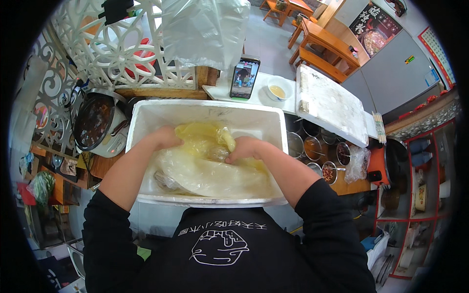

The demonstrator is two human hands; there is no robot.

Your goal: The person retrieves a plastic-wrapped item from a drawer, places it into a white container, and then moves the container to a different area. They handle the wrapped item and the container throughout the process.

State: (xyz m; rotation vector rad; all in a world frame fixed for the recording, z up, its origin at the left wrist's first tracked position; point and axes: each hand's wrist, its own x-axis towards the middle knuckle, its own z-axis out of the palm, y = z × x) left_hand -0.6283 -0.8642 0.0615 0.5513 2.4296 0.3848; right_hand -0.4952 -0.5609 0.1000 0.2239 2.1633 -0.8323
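Observation:
A white foam box (209, 106) stands before me, with a large translucent yellowish plastic bag (216, 175) spread inside it. My left hand (168, 138) is at the bag's upper left edge, its fingertips partly hidden by the plastic. On the right, my right hand (242, 148) has its thumb and fingers closed on the bag's bunched yellow edge. Between the hands the plastic bulges over something roundish that I cannot make out. A crumpled clear bag (165, 181) lies in the box's lower left corner.
Behind the box are a phone (244, 78), a bowl of pale liquid (279, 89) and a foam lid (331, 106). A cooker of dark food (96, 121) stands at the left. Several metal containers, one with nuts (328, 173), and an orange pot (379, 166) stand at the right.

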